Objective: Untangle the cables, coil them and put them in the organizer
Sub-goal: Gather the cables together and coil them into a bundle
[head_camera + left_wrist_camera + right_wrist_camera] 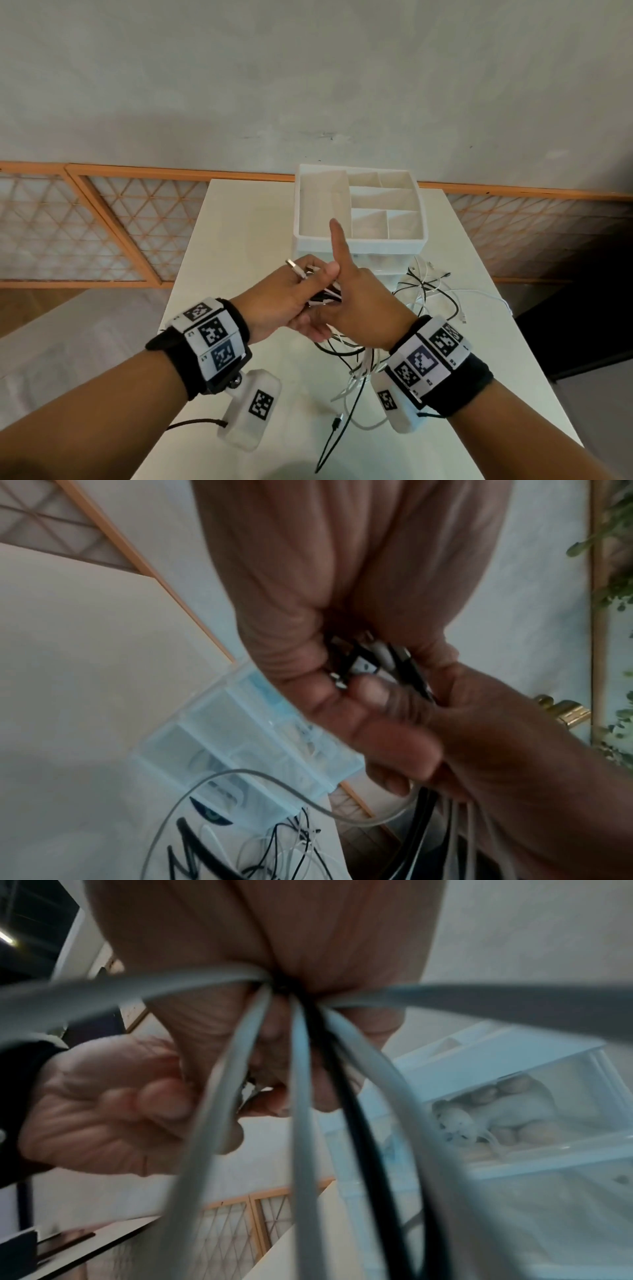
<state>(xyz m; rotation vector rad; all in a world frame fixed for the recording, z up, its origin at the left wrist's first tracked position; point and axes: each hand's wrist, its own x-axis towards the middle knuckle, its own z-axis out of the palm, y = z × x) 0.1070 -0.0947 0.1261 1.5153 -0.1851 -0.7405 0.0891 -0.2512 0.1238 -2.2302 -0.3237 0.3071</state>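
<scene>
Both hands [322,301] gripping cables [322,297], ends hidden

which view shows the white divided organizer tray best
The head view: the white plastic divided organizer tray sits whole, compartments open and empty. The left wrist view catches it blurred and bluish; the right wrist shows only its side.

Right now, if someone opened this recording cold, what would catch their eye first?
Both hands meet above the table's middle: the left hand grips a bundle of cable ends with a USB plug sticking out, and the right hand holds the same bundle, index finger raised. Behind them stands a white compartment organizer, its top tray empty. A black-and-white cable tangle sprawls on the white table to the right.
</scene>
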